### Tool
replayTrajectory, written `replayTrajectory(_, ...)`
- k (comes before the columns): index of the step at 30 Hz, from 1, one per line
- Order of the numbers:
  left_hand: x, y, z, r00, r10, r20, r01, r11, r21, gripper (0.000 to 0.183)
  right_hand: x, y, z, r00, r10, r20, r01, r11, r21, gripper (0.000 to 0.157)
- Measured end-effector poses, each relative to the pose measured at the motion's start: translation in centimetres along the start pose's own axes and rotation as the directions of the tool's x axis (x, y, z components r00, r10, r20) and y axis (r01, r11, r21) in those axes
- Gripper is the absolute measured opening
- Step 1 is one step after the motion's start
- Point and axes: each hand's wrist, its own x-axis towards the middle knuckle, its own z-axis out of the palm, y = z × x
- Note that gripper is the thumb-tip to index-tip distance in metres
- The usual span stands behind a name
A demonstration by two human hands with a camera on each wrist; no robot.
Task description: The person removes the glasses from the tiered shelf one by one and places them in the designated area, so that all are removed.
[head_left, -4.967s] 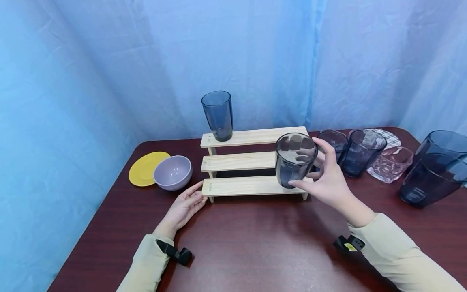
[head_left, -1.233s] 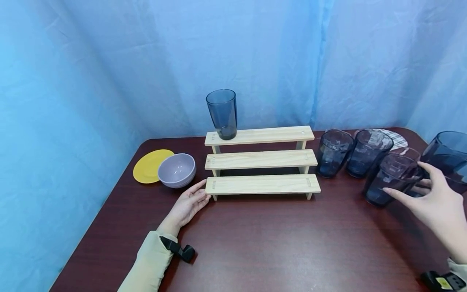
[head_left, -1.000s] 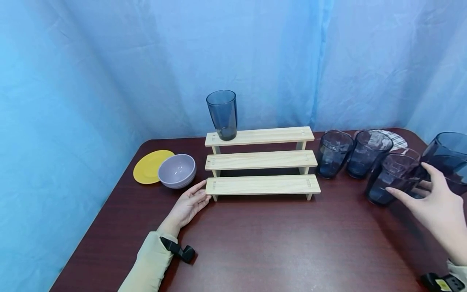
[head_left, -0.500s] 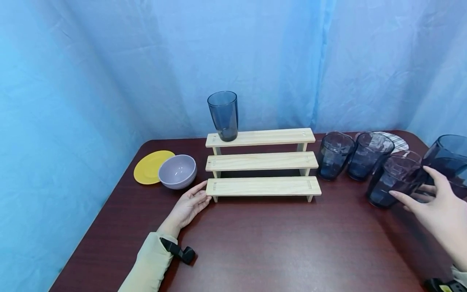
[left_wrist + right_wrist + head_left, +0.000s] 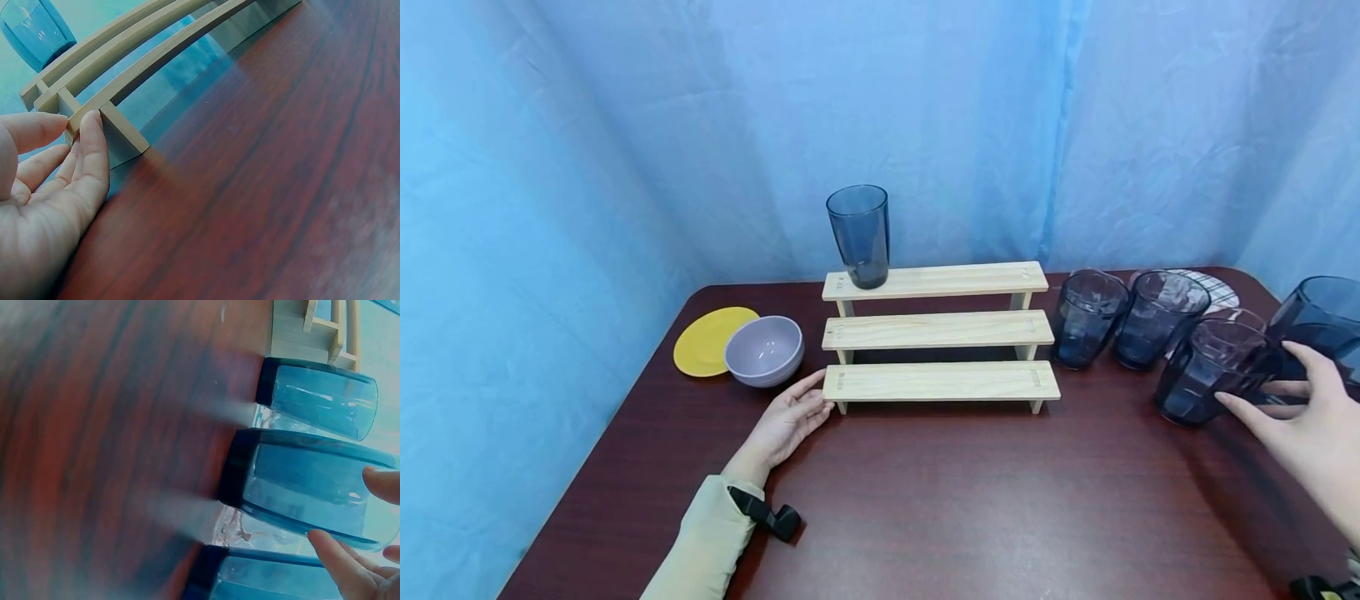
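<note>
My left hand (image 5: pixel 786 425) pinches the left end of the lowest step of a three-tier wooden display stand (image 5: pixel 936 382); the left wrist view shows thumb and fingers (image 5: pixel 94 150) at that corner. A tinted glass tumbler (image 5: pixel 859 237) stands upright on the top step, at its left end. On the right, my right hand (image 5: pixel 1311 425) has its thumb and fingers spread about the side of another dark tumbler (image 5: pixel 1198 379), which stands on the table. In the right wrist view that tumbler (image 5: pixel 306 481) has the fingertips (image 5: pixel 322 537) right at its edge.
Two more dark tumblers, a nearer-to-stand one (image 5: pixel 1086 321) and its neighbour (image 5: pixel 1157 321), stand behind. Further tinted glass (image 5: pixel 1322 312) is at the far right. A checked plate (image 5: pixel 1213 287) lies at the back. On the left are a yellow plate (image 5: pixel 707 346) and a lilac bowl (image 5: pixel 763 350).
Since five seconds ago, the right hand has carried a tumbler from over the stand to the right side of the table. Lately its thumb has drawn rightward along the tumbler. The left hand stays put.
</note>
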Motion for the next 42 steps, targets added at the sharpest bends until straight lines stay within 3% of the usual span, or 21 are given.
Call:
replayTrajectory(5,0.0,0.0,0.0,1.0,-0.01,-0.01,0.011,1.0,0.007,0.058,-0.8,-2.4,-1.2,0.996,-0.036,-0.088,0.04,0.998,0.042,0.082)
replayTrajectory(10,-0.1,0.0,0.0,1.0,-0.022,-0.018,0.022,1.0,0.008,0.058,-2.0,-6.3,-2.9,0.995,-0.007,-0.096,0.013,0.998,0.06,0.079)
replayTrajectory(17,-0.2,0.0,0.1,1.0,-0.018,-0.026,0.018,1.0,-0.003,0.058,-2.9,-9.2,-2.8,0.974,-0.201,-0.103,0.203,0.979,0.004,0.082)
replayTrajectory(21,-0.3,0.1,0.1,0.999,-0.024,-0.024,0.024,1.0,0.003,0.058,-3.2,-10.3,-2.2,0.945,-0.317,-0.076,0.311,0.947,-0.083,0.082)
replayTrajectory(26,-0.2,0.1,0.1,0.999,-0.025,-0.021,0.025,1.0,0.016,0.058,-2.9,-11.5,-1.1,0.921,-0.388,-0.034,0.383,0.917,-0.11,0.078)
replayTrajectory(42,-0.2,0.2,0.2,1.0,-0.02,-0.022,0.02,1.0,-0.001,0.057,-1.3,-16.1,4.0,0.867,-0.498,0.019,0.493,0.862,0.117,0.063)
